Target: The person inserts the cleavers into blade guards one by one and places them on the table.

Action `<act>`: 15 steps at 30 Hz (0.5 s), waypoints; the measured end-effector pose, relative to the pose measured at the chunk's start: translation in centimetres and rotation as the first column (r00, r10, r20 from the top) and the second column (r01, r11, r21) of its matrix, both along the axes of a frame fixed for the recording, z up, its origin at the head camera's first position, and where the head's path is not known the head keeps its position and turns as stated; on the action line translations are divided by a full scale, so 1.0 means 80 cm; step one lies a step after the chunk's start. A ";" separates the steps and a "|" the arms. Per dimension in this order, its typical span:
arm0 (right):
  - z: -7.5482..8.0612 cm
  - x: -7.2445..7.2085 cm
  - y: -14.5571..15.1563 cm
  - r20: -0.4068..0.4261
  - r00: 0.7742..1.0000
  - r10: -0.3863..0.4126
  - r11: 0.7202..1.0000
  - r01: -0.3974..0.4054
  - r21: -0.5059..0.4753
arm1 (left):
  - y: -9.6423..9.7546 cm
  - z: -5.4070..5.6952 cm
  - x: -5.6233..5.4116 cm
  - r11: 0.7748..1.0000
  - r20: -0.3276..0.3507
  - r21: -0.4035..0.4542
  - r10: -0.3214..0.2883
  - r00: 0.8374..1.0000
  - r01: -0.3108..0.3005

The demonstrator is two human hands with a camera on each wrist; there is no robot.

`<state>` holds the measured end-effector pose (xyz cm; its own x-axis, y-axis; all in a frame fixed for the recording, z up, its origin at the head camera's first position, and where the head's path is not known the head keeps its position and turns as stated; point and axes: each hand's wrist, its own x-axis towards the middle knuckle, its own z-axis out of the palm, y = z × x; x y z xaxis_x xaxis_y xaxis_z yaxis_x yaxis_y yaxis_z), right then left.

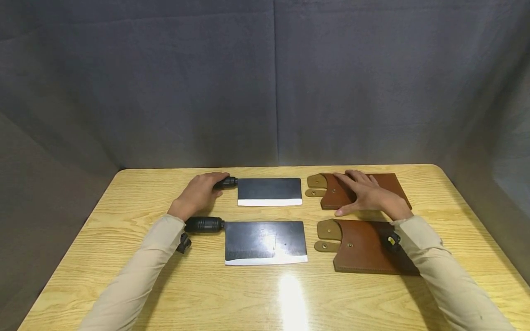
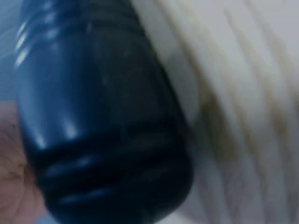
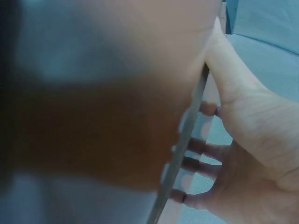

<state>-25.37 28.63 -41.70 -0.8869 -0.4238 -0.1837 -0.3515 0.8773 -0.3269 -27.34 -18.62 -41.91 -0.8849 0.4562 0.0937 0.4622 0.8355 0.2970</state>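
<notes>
In the head view, my left hand grips the black handle of the far cleaver, fingers over its far side and thumb on the near side. My right hand is spread across the far brown leather sheath, thumb by its near edge and fingertips by its far edge. Closer in lie a larger cleaver and a larger leather sheath, partly covered by the right wrist. The near cleaver's handle fills much of the left wrist view, hiding most of that hand.
Everything lies flat on a light wooden table, cleavers on the left and sheaths on the right, with tan straps pointing left. A dark grey curtain stands behind the table's far edge and at both sides.
</notes>
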 end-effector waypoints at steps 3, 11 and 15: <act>0.001 0.001 0.001 0.006 1.000 0.004 1.000 -0.004 -0.003 | 0.000 0.003 -0.002 1.000 -0.006 -0.010 -0.007 1.000 0.007; 0.007 -0.001 -0.003 -0.005 1.000 0.013 1.000 -0.013 -0.013 | 0.001 0.007 -0.008 0.997 -0.034 -0.080 -0.002 0.999 -0.001; 0.007 -0.001 -0.006 -0.008 1.000 0.016 1.000 -0.017 -0.020 | 0.004 0.011 -0.008 0.987 -0.053 -0.163 0.001 0.999 -0.010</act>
<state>-25.45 28.19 -41.11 -0.8812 -0.4420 -0.1678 -0.3686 0.8645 -0.3417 -28.02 -18.28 -41.06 -0.8834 0.4642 0.0646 0.4687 0.8734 0.1324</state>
